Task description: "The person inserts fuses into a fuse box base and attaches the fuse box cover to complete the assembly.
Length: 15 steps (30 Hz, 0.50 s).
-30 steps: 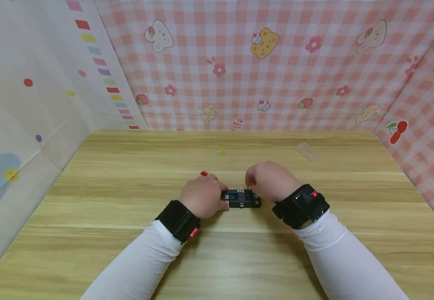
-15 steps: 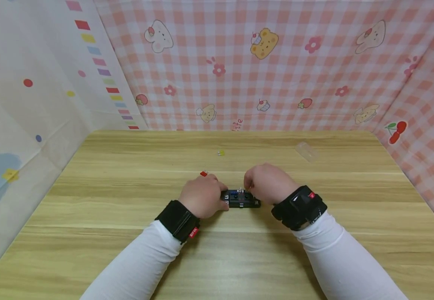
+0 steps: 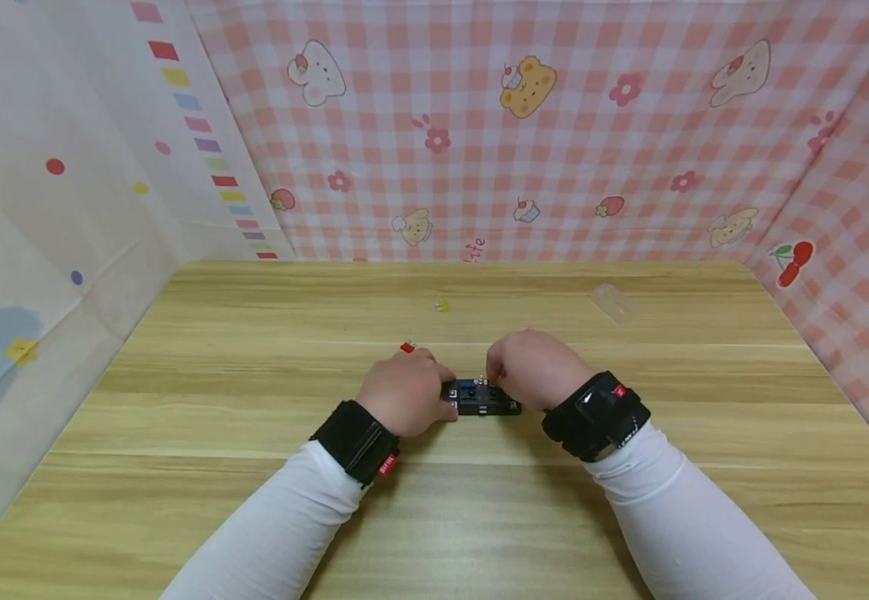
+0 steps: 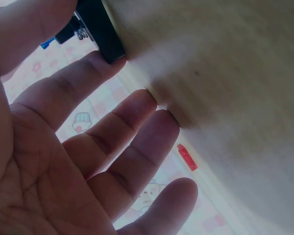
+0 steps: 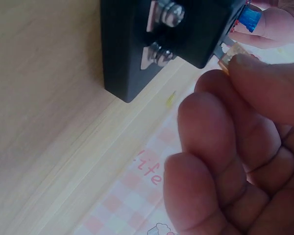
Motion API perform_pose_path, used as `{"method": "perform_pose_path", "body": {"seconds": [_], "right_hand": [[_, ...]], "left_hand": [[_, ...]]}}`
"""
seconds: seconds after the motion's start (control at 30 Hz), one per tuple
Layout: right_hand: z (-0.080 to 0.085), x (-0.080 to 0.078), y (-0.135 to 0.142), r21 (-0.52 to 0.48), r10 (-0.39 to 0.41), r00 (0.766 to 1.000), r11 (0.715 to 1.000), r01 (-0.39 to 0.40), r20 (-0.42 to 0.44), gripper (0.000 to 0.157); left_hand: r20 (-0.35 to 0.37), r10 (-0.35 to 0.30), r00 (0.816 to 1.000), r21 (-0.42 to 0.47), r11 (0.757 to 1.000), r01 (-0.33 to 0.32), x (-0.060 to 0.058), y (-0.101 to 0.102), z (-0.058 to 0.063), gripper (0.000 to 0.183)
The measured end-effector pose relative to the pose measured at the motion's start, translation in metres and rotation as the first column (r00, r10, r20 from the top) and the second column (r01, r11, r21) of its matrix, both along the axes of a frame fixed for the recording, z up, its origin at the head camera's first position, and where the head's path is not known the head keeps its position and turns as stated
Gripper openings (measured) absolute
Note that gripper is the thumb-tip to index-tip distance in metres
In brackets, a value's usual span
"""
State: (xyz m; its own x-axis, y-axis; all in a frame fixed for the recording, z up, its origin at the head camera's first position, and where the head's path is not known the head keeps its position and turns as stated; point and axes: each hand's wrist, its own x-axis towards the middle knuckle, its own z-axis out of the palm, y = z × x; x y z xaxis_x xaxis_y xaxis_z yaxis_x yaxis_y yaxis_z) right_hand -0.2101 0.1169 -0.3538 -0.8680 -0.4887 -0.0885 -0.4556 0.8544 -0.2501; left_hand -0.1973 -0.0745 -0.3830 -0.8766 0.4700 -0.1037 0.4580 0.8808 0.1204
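A black fuse block (image 3: 483, 409) with metal screw terminals lies on the wooden table. My left hand (image 3: 404, 392) grips its left end between thumb and index finger; in the left wrist view the other fingers are spread, their tips near the tabletop. My right hand (image 3: 539, 367) pinches a small amber blade fuse (image 5: 233, 55) between thumb and index finger. The fuse's metal prongs point at the block's top face (image 5: 203, 34); whether they are inside a slot I cannot tell. A blue fuse (image 5: 250, 18) sits on the block, left of my right fingers.
A red blade fuse (image 3: 407, 347) lies just beyond my left fingers. Farther back is a yellow blade fuse (image 3: 441, 306). A clear plastic cover (image 3: 611, 303) lies at the back right. A pink checked cloth (image 3: 434, 167) hangs behind the table.
My right hand has shifted slightly left and toward me over the block, the amber fuse between its fingers. My left hand and the block stay nearly in place.
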Motion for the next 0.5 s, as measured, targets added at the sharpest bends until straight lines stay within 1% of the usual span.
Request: {"method": "perform_pose_path", "body": {"seconds": [0.23, 0.5], "right_hand": [[-0.0019, -0.0003, -0.0001, -0.001, 0.010, 1.000, 1.000, -0.010, -0.020, 0.013], [-0.0011, 0.0009, -0.0005, 0.006, 0.013, 1.000, 1.000, -0.013, -0.018, 0.015]], "left_hand": [[0.004, 0.001, 1.000, -0.004, 1.000, -0.001, -0.0002, 0.0002, 0.0003, 0.045], [0.011, 0.003, 1.000, -0.013, 1.000, -0.003, -0.0008, 0.0008, -0.0003, 0.046]]}}
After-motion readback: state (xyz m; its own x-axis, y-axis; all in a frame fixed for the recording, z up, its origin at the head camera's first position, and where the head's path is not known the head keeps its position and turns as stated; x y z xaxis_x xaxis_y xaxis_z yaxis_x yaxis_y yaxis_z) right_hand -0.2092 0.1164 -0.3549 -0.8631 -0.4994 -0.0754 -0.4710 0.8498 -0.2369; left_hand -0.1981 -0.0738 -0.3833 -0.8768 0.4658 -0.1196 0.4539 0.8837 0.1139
